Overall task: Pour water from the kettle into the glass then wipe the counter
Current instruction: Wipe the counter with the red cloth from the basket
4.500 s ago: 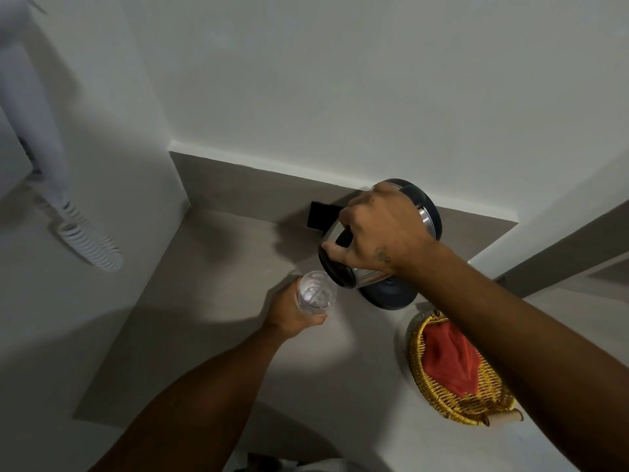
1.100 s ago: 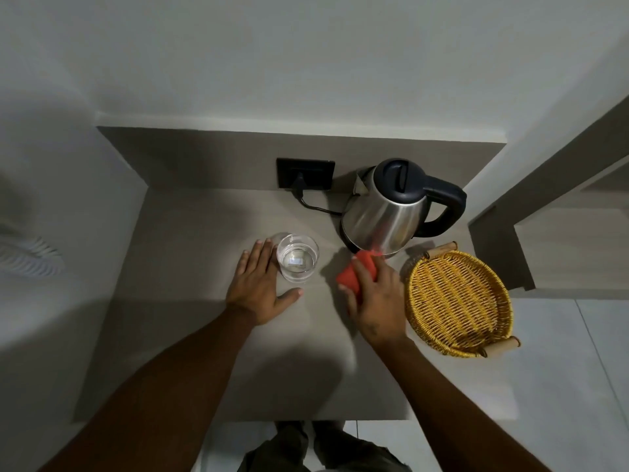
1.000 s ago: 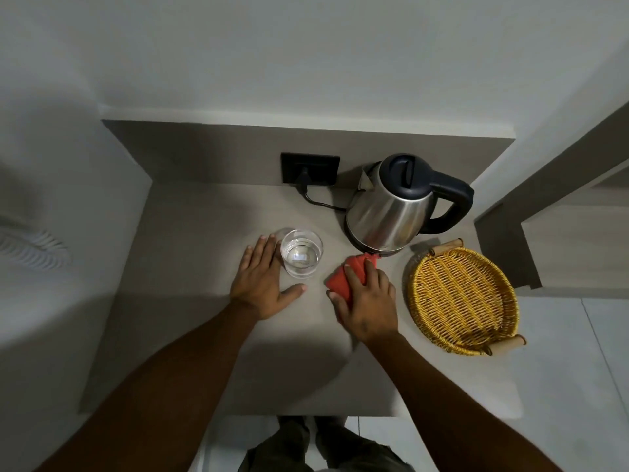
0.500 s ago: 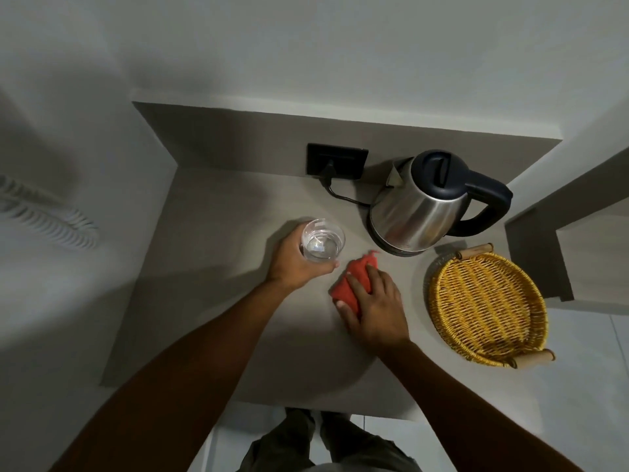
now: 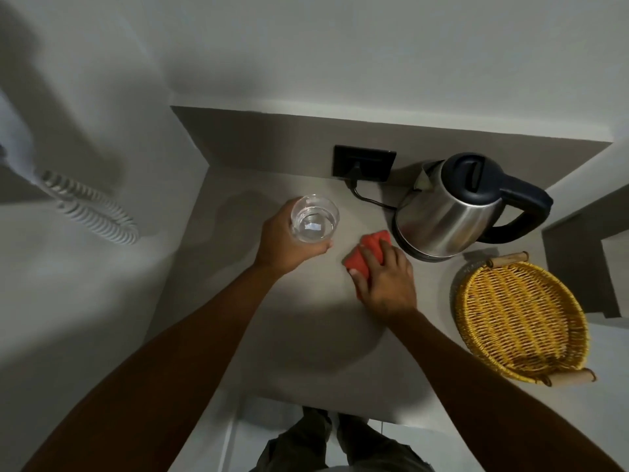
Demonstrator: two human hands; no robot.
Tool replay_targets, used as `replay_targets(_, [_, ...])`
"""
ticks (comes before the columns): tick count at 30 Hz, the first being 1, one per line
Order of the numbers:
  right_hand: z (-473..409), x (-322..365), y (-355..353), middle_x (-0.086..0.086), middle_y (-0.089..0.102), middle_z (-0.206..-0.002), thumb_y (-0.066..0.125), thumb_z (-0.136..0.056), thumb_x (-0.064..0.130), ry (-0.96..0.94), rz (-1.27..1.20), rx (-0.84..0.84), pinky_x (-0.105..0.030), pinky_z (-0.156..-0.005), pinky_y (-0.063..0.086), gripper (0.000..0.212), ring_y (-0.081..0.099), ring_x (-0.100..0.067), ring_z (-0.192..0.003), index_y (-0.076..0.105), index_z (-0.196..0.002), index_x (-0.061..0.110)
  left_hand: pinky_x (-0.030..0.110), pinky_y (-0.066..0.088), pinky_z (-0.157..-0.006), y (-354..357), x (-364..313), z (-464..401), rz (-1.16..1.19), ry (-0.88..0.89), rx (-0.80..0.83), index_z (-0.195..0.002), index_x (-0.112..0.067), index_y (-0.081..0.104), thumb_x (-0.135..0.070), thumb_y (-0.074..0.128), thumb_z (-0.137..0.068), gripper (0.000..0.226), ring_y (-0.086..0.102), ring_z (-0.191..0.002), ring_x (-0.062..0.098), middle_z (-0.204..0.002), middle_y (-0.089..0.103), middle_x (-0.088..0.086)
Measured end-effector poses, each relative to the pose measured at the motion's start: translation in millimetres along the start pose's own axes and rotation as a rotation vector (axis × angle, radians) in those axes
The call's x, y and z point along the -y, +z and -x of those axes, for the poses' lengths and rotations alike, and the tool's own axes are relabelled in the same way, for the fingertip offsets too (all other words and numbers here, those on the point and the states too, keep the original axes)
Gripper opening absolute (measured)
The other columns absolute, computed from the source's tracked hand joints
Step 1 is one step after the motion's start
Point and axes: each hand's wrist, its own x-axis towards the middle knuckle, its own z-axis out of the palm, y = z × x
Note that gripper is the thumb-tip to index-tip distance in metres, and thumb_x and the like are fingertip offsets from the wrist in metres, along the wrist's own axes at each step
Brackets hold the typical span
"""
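At centre frame, the right hand presses flat on the red cloth against the counter; keep the palm flat and stroke clear of the kettle at upper right. Left of the cloth, the left hand is wrapped around the glass, which holds water; keep it upright while wiping beneath.

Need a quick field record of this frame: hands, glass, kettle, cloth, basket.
left hand: wrapped around the glass
right hand: flat on the red cloth, pressing it to the counter
glass: upright, holds water
kettle: upright, lid shut, at the back right, not held
cord: runs from the wall socket toward the kettle
basket: wicker, empty, right of the cloth
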Motion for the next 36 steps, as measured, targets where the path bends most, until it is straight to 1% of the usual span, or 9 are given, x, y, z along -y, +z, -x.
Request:
replay_targets(3, [49,-12,6,-0.014,0.030,-0.160,0.030,-0.098,0.068,-0.021,0.003,0.061,-0.059,-0.111,0.031,0.066,0.029,-0.040,-0.140,0.033,-0.153,0.033,0.001,0.044,-0.084,1,5,5,0.017,-0.048,-0.001,-0.123,-0.025,0.064,-0.035,0.099,-0.050,0.082,0.064,-0.099,-0.013,-0.111,0.072,-0.014])
replay_targets(6, [76,6,15,-0.018,0.039,-0.155,0.034,-0.096,0.068,-0.127,-0.041,0.118,-0.060,-0.108,0.033,0.063,0.036,-0.046,-0.135,0.046,-0.146,0.031,0.005,0.048,-0.085,3,7,11,0.027,-0.057,-0.002,-0.123,-0.027,0.063,-0.036,0.099,-0.049,0.083,0.065,-0.100,-0.009,-0.110,0.072,-0.015])
replay_targets(9, [53,37,19,-0.020,0.044,-0.151,0.044,-0.095,0.062,-0.224,-0.057,0.114,-0.059,-0.109,0.034,0.060,0.042,-0.046,-0.133,0.052,-0.143,0.027,0.012,0.052,-0.089,3,6,16,0.032,-0.052,0.008,-0.124,-0.027,0.062,-0.038,0.099,-0.051,0.083,0.067,-0.104,0.000,-0.114,0.072,-0.013])
replay_targets(11, [22,52,17,-0.022,0.043,-0.152,0.050,-0.095,0.057,-0.239,-0.041,0.103,-0.057,-0.112,0.031,0.060,0.040,-0.046,-0.135,0.052,-0.145,0.022,0.013,0.052,-0.090,2,5,17,0.034,-0.027,0.029,-0.125,-0.028,0.062,-0.041,0.097,-0.054,0.079,0.067,-0.107,0.003,-0.116,0.072,-0.012])
replay_targets(15, [-17,50,10,-0.021,0.039,-0.154,0.050,-0.096,0.054,-0.146,-0.040,0.077,-0.054,-0.114,0.027,0.059,0.035,-0.044,-0.137,0.053,-0.143,0.018,0.013,0.053,-0.089,3,2,18,0.013,-0.024,0.043,-0.125,-0.031,0.061,-0.045,0.095,-0.055,0.079,0.067,-0.106,-0.001,-0.115,0.072,-0.014])
replay_targets(17, [-20,34,3,-0.020,0.038,-0.154,0.049,-0.096,0.056,-0.082,-0.013,0.040,-0.052,-0.112,0.029,0.060,0.036,-0.042,-0.135,0.049,-0.146,0.023,0.020,0.055,-0.091,7,3,18,0.025,-0.043,0.058,-0.125,-0.029,0.061,-0.047,0.094,-0.051,0.083,0.067,-0.106,0.001,-0.115,0.072,-0.013])
replay_targets(20, [-6,4,-3,-0.018,0.036,-0.155,0.042,-0.098,0.060,0.041,0.025,-0.017,-0.052,-0.111,0.032,0.061,0.035,-0.039,-0.135,0.040,-0.150,0.027,0.034,0.058,-0.095,19,4,20,0.056,-0.079,0.075,-0.127,-0.025,0.062,-0.037,0.098,-0.050,0.085,0.068,-0.108,0.007,-0.117,0.072,-0.009])
replay_targets(23, [21,-20,-6,-0.014,0.037,-0.155,0.033,-0.099,0.064,0.111,0.033,-0.042,-0.053,-0.110,0.034,0.063,0.036,-0.038,-0.135,0.034,-0.152,0.030,0.039,0.058,-0.095,35,5,24,0.088,-0.101,0.078,-0.126,-0.022,0.062,-0.027,0.101,-0.051,0.085,0.068,-0.109,0.009,-0.118,0.071,-0.007])
replay_targets(36, [37,-21,-8,-0.017,0.044,-0.149,0.031,-0.097,0.064,0.187,0.045,-0.052,-0.052,-0.106,0.039,0.065,0.041,-0.038,-0.130,0.038,-0.150,0.027,0.035,0.058,-0.094,65,-3,35,0.125,-0.072,0.131,-0.126,-0.018,0.062,-0.022,0.101,-0.051,0.085,0.067,-0.109,0.014,-0.118,0.070,-0.002])
